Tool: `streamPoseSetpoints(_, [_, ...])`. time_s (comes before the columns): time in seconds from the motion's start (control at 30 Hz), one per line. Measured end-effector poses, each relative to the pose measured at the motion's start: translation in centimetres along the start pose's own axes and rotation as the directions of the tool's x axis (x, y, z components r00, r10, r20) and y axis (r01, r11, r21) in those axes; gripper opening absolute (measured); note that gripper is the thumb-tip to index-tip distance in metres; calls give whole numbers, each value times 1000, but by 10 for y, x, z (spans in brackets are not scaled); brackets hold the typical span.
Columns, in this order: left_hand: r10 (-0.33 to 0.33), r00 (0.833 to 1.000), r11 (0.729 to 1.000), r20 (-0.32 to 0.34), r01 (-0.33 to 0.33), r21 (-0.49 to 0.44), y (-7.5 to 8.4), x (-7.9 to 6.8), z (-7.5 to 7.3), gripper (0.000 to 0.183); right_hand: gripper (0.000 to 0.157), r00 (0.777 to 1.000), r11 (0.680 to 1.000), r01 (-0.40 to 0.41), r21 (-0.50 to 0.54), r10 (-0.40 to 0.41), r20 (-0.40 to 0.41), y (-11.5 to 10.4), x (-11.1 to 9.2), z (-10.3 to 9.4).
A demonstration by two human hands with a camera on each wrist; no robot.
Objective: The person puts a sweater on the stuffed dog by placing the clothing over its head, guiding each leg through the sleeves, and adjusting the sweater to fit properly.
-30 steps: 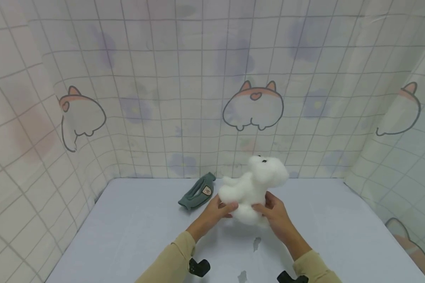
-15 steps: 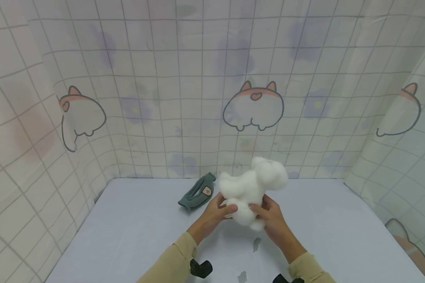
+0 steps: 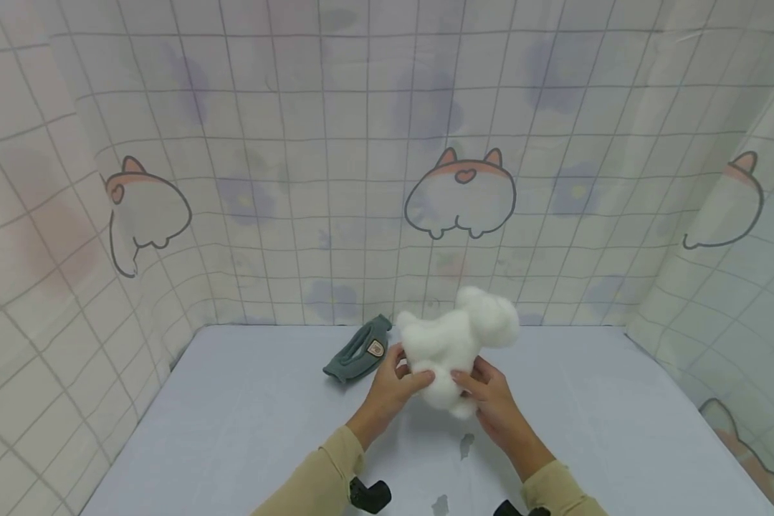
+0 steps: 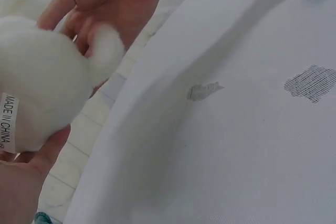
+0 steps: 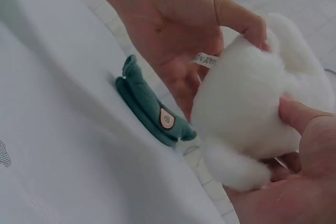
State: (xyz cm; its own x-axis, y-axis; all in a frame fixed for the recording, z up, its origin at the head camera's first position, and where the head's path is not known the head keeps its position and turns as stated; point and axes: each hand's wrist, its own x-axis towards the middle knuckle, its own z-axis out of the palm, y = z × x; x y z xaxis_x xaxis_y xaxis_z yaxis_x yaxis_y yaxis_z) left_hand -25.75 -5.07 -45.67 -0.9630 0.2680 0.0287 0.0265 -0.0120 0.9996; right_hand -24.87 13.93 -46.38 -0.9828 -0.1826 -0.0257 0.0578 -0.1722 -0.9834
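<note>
A white plush toy animal point(image 3: 443, 347) is held up above the table between both hands, its head toward the upper right. My left hand point(image 3: 390, 393) grips the toy's left side, thumb on the near face. On its lower right side my right hand point(image 3: 495, 403) grips it the same way. In the left wrist view a tag reading MADE IN CHINA point(image 4: 9, 121) hangs from the plush. Just beyond the left hand lies a small green garment point(image 3: 361, 350) with a badge, flat on the table; the right wrist view shows the same green garment point(image 5: 152, 106).
The table point(image 3: 245, 416) has a white cover with grey worn patches point(image 3: 467, 446) near the front. A white grid-patterned curtain point(image 3: 335, 179) with cartoon animals hangs behind and along both sides. Black wrist devices point(image 3: 370, 495) sit at the sleeves.
The toy has turned in the hands, its dark eyes no longer visible and its back end swung up a little. Both hands keep their grip; the green garment stays put.
</note>
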Motion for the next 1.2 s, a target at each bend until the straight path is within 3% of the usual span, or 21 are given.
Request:
streamPoseSetpoints(0.27, [84,984,986,-159,-60,153,-10,7,3,80,52,998,995,-33,-98,27,-62,1,1,-1])
streamPoseSetpoints(0.47, [219,952,947,-214,-155,280,-9,7,5,76,51,996,996,-29,-87,21,-89,-6,1,2])
streamPoseSetpoints(0.63, [323,918,891,-229,-214,400,-9,4,6,79,50,996,998,-64,-9,63,-56,-12,-3,4])
streamPoseSetpoints(0.8, [420,882,818,-213,-267,509,-9,1,7,83,58,993,991,-108,73,111,-29,-19,-6,8])
streamPoseSetpoints(1.07, [504,852,726,-143,-328,605,-10,-3,11,89,56,990,984,-132,124,125,57,-22,-8,11])
streamPoseSetpoints(1.2, [569,814,662,-114,-372,650,-12,-5,14,90,56,983,976,-147,161,125,137,-21,-8,12])
